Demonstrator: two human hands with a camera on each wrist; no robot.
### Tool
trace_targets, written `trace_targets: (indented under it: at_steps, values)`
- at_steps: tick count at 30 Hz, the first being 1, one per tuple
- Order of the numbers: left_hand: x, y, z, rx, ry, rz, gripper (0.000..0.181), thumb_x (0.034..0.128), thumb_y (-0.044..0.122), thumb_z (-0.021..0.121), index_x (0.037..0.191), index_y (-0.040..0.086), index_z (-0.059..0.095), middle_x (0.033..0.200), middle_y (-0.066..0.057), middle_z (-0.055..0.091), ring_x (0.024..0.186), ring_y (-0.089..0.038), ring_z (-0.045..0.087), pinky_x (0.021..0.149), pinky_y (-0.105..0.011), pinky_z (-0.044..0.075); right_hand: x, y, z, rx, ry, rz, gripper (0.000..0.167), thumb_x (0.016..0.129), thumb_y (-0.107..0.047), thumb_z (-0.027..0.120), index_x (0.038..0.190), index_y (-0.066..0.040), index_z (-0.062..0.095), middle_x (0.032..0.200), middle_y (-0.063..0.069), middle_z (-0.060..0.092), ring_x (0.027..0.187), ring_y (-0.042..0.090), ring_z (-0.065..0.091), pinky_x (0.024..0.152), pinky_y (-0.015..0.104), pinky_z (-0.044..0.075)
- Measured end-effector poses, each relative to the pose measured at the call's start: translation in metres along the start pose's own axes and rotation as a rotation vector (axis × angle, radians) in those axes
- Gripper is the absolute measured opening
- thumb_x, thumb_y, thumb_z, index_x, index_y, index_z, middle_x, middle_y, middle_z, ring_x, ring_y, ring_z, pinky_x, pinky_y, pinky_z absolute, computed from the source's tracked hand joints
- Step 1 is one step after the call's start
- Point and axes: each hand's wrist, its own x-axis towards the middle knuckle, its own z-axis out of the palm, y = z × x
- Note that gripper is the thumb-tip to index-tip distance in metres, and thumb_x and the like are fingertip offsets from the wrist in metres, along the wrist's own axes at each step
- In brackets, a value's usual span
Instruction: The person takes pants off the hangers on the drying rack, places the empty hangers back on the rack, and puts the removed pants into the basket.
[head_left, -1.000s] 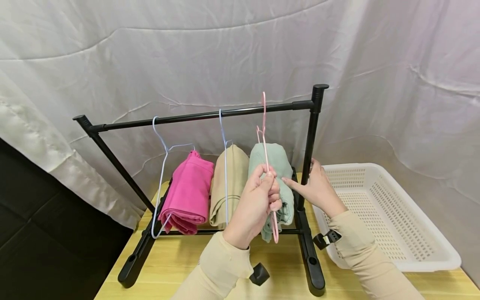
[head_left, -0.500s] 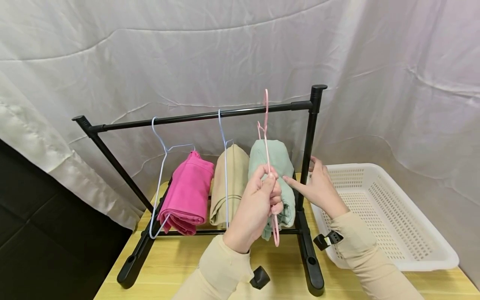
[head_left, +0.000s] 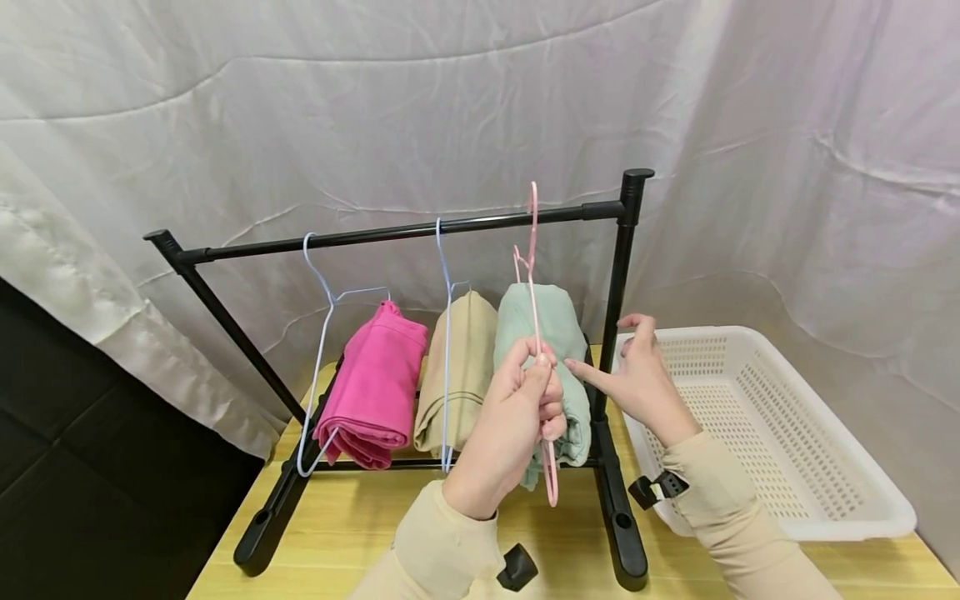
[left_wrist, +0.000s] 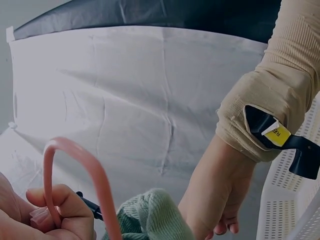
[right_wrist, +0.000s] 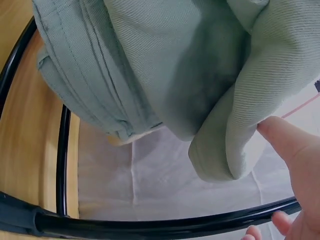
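My left hand [head_left: 517, 417] grips the near side of a pink clothes hanger [head_left: 532, 258], thumb and fingers curled round it. Folded pale green trousers [head_left: 558, 321] drape over this hanger. Its hook rises above the black bar; I cannot tell whether it touches. My right hand [head_left: 641, 379] is by the rack's right upright, fingers spread, its thumb against the green cloth; in the right wrist view the thumb [right_wrist: 285, 137] touches a fold of the trousers [right_wrist: 165, 65]. The left wrist view shows the hanger's bent end [left_wrist: 95, 167] between the left fingers.
On the black rack [head_left: 352, 237], two light blue hangers hang to the left, with a bright pink garment [head_left: 378, 379] and a beige garment [head_left: 465, 358]. A white plastic basket [head_left: 847, 417] stands to the right on the wooden table [head_left: 360, 533]. Pale curtains hang behind.
The left hand and the pink hanger have shifted slightly right and down. The right hand's fingers have drawn a little away from the upright. The beige garment's hanger has swung slightly.
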Motion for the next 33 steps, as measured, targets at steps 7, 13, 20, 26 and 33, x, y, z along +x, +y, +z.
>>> trace_targets:
  at_steps: [7,13,20,26,33]
  values:
    - [-0.005,0.001,0.0,0.008,-0.005,0.005,0.013,0.1193,0.019,0.03,0.112,0.016,0.04,0.07,0.004,0.024,0.058,-0.008,0.024,0.053,-0.017,0.03,-0.001,-0.004,0.004,-0.053,-0.026,-0.162,0.046,0.099,-0.035,0.079,0.132,-0.008,0.061,0.092,0.013,0.052,0.082,0.026,0.047,0.069,0.034,0.038]
    - [-0.007,0.0,0.0,0.004,-0.005,0.007,0.014,0.1192,0.02,0.03,0.111,0.017,0.041,0.069,0.005,0.024,0.058,-0.007,0.024,0.053,-0.017,0.029,-0.004,-0.006,0.007,0.013,-0.1,-0.183,0.032,0.106,-0.031,0.07,0.129,-0.008,0.071,0.091,0.009,0.066,0.077,0.018,0.057,0.064,0.029,0.046]
    - [-0.01,-0.003,0.0,0.021,-0.01,0.002,0.013,0.1191,0.02,0.031,0.112,0.014,0.041,0.069,0.005,0.025,0.059,-0.007,0.026,0.053,-0.017,0.03,-0.005,-0.007,0.011,0.043,-0.166,-0.099,0.05,0.11,-0.048,0.057,0.133,-0.005,0.072,0.12,0.016,0.077,0.101,0.026,0.072,0.083,0.039,0.058]
    - [-0.013,-0.007,0.002,0.028,-0.011,-0.016,0.014,0.1192,0.018,0.03,0.114,0.012,0.041,0.07,0.005,0.025,0.059,-0.008,0.026,0.053,-0.017,0.03,-0.004,-0.01,0.012,0.019,-0.242,-0.036,0.06,0.109,-0.055,0.056,0.134,-0.003,0.071,0.124,0.017,0.077,0.109,0.029,0.073,0.091,0.045,0.06]
    - [-0.017,-0.014,0.004,0.032,-0.027,-0.026,0.014,0.1193,0.019,0.03,0.115,0.01,0.04,0.07,0.004,0.025,0.059,-0.009,0.026,0.053,-0.018,0.03,-0.006,-0.012,0.013,0.118,-0.377,0.035,0.06,0.109,-0.05,0.058,0.137,0.003,0.067,0.125,0.019,0.074,0.104,0.024,0.071,0.085,0.037,0.062]
